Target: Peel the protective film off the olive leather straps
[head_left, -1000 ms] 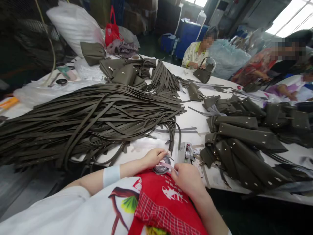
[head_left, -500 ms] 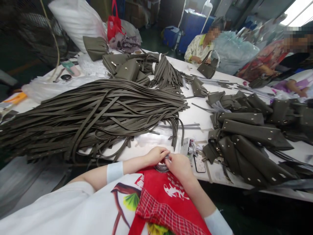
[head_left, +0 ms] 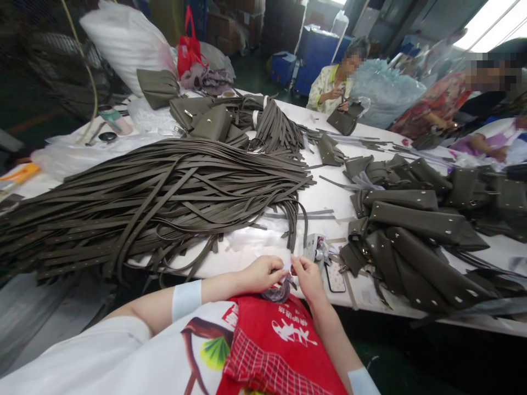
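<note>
At the table's near edge, my left hand (head_left: 265,274) is closed on a greyish, shiny roll of tape (head_left: 276,292) in front of the red apron. My right hand (head_left: 308,276) is just to its right, thumb and fingers pinched together; whatever lies between them is too small to make out. A small gap separates the two hands. Beyond them a large heap of dark olive straps (head_left: 197,186) spreads across the left of the table, some strap ends hanging close to my hands.
Dark olive bags (head_left: 415,225) are piled at the right. Near my right hand lie a phone (head_left: 335,277) and a small white box (head_left: 313,246). More bags (head_left: 212,122) and a strap bundle (head_left: 280,126) lie farther back. Co-workers (head_left: 333,88) handle bags across the white table (head_left: 319,200).
My hands, together on the roll before, have come apart, the right one moving away to the right. The roll shows more now. A co-worker opposite has raised a hand above a bag.
</note>
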Available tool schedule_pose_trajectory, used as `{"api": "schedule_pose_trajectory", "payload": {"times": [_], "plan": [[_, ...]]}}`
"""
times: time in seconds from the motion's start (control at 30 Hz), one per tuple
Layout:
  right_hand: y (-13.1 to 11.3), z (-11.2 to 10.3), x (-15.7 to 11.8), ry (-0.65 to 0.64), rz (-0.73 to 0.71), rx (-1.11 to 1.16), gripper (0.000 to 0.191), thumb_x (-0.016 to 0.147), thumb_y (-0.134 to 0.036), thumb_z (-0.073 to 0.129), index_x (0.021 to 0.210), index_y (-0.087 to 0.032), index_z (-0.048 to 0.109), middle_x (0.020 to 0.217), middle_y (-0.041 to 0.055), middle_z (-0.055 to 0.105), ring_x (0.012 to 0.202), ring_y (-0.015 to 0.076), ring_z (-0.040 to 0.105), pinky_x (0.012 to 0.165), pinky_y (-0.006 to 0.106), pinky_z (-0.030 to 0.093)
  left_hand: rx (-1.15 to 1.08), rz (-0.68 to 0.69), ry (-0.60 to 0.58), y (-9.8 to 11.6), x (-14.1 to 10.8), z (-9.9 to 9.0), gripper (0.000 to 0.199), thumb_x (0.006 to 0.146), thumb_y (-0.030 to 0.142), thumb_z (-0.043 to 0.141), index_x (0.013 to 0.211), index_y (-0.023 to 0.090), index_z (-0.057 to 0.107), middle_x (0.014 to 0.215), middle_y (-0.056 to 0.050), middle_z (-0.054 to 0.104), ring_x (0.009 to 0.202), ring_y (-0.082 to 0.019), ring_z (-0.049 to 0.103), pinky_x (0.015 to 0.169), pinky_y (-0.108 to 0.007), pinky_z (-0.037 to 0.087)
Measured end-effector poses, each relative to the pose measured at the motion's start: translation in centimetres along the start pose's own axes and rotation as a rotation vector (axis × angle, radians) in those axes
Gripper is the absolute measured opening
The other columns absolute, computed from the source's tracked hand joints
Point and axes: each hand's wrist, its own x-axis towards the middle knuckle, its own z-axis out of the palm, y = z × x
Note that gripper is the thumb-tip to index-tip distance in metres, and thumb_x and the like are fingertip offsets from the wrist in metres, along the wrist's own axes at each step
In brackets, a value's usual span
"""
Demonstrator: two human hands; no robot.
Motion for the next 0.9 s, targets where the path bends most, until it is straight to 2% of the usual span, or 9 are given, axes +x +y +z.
{"api": "schedule_pose_trajectory", "payload": {"times": [0.07, 0.2, 0.37, 0.47, 0.57, 0.67, 0.8, 0.9], "plan": [[0.6, 0.3, 0.1, -0.049, 0.07, 0.083, 0.05, 0.081, -0.061, 0.054, 0.062, -0.016, 0.065, 0.056, 0.0047, 0.061, 0.052, 0.0163, 0.055, 0.05, 0.027, 0.041, 0.026, 0.052, 0.017, 0.2, -0.1, 0.2, 0.035, 0.094, 0.033, 0.046, 0.075, 0.013, 0.068, 0.075, -0.005, 0.066, 0.072, -0.015, 0.058, 0.073, -0.024, 0.046], [1.5, 0.9, -0.1, -0.113, 0.129, 0.194, 0.04, 0.071, -0.055, 0.066, 0.069, -0.015, 0.07, 0.061, 0.0053, 0.066, 0.054, 0.016, 0.057, 0.05, 0.026, 0.044, 0.014, 0.098, 0.037, 0.5, -0.2, 0.5, 0.035, 0.096, 0.033, 0.043, 0.082, 0.016, 0.07, 0.087, -0.006, 0.069, 0.084, -0.017, 0.062, 0.084, -0.025, 0.048], [2.2, 0.9, -0.1, -0.033, 0.084, 0.203, 0.038, 0.07, -0.051, 0.069, 0.074, -0.013, 0.071, 0.062, 0.004, 0.066, 0.055, 0.0145, 0.055, 0.053, 0.024, 0.044, 0.023, 0.147, 0.105, 1.1, -0.8, 0.4, 0.034, 0.097, 0.035, 0.043, 0.094, 0.017, 0.072, 0.103, -0.009, 0.062, 0.102, -0.019, 0.058, 0.095, -0.029, 0.045], [1.9, 0.6, -0.5, 0.044, 0.013, 0.146, 0.036, 0.075, -0.049, 0.065, 0.078, -0.014, 0.071, 0.07, 0.0056, 0.068, 0.063, 0.0168, 0.057, 0.059, 0.027, 0.047, 0.065, 0.095, 0.172, 1.4, -0.8, 0.3, 0.034, 0.095, 0.037, 0.045, 0.084, 0.017, 0.071, 0.107, -0.01, 0.057, 0.109, -0.021, 0.054, 0.097, -0.031, 0.044], [1.2, 0.4, -1.1, 0.103, -0.07, 0.066, 0.028, 0.078, -0.043, 0.062, 0.073, -0.016, 0.069, 0.071, 0.0041, 0.065, 0.071, 0.0177, 0.054, 0.067, 0.027, 0.045, 0.039, -0.054, 0.164, 1.4, -0.3, 0.4, 0.037, 0.091, 0.04, 0.044, 0.069, 0.017, 0.063, 0.084, -0.005, 0.059, 0.09, -0.019, 0.057, 0.082, -0.028, 0.046], [0.3, 0.1, -1.3, 0.09, -0.112, 0.005, 0.026, 0.078, -0.039, 0.061, 0.066, -0.017, 0.066, 0.065, 0.0013, 0.058, 0.067, 0.016, 0.049, 0.064, 0.026, 0.041, -0.046, -0.206, 0.102, 1.4, 0.3, 0.6, 0.036, 0.085, 0.043, 0.044, 0.06, 0.018, 0.055, 0.061, 0.0, 0.054, 0.064, -0.016, 0.052, 0.063, -0.025, 0.042], [-0.8, -0.7, -1.2, -0.013, -0.099, -0.019, 0.032, 0.079, -0.043, 0.057, 0.061, -0.017, 0.062, 0.058, -0.0008, 0.053, 0.059, 0.0137, 0.047, 0.057, 0.025, 0.038, -0.119, -0.272, 0.094, 1.7, 0.8, 0.8, 0.04, 0.078, 0.053, 0.047, 0.06, 0.018, 0.056, 0.058, 0.0, 0.056, 0.06, -0.018, 0.053, 0.059, -0.026, 0.04], [-1.2, -1.2, -1.1, -0.058, -0.063, -0.005, 0.038, 0.078, -0.049, 0.057, 0.057, -0.017, 0.059, 0.055, -0.0018, 0.05, 0.055, 0.0122, 0.045, 0.053, 0.024, 0.037, -0.099, -0.257, 0.088, 1.8, 1.0, 0.7, 0.043, 0.076, 0.058, 0.05, 0.06, 0.019, 0.058, 0.059, -0.001, 0.06, 0.062, -0.02, 0.056, 0.06, -0.027, 0.041]]}}
